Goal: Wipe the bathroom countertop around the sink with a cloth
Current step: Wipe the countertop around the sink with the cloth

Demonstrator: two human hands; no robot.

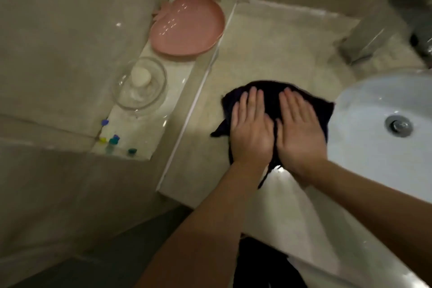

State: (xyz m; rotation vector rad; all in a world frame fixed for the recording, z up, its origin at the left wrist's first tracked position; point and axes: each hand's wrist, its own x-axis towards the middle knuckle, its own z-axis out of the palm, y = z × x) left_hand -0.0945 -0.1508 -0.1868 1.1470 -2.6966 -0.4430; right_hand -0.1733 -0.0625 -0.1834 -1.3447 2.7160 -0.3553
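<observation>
The room was a dim bathroom with pale tiled walls (58, 30) closing in on the left and behind. A mottled beige countertop (268, 49) filled the middle of the view, running back to the wall, with a bright glare near its front edge. At the right sat the white sink (364, 105), its metal drain (399, 126) showing, and what seemed to be the faucet (371, 40) behind it, too blurred to be sure. To the left, a lower ledge (149, 128) held a pink plate (187, 25), a clear glass dish (139, 86) and some small coloured caps (112, 141).

The dark cloth (271, 93) lay spread on the countertop just left of the sink. The left hand (251, 128) and right hand (299, 128) rested side by side on top of it, both flat with fingers extended, palms pressing down, gripping nothing.
</observation>
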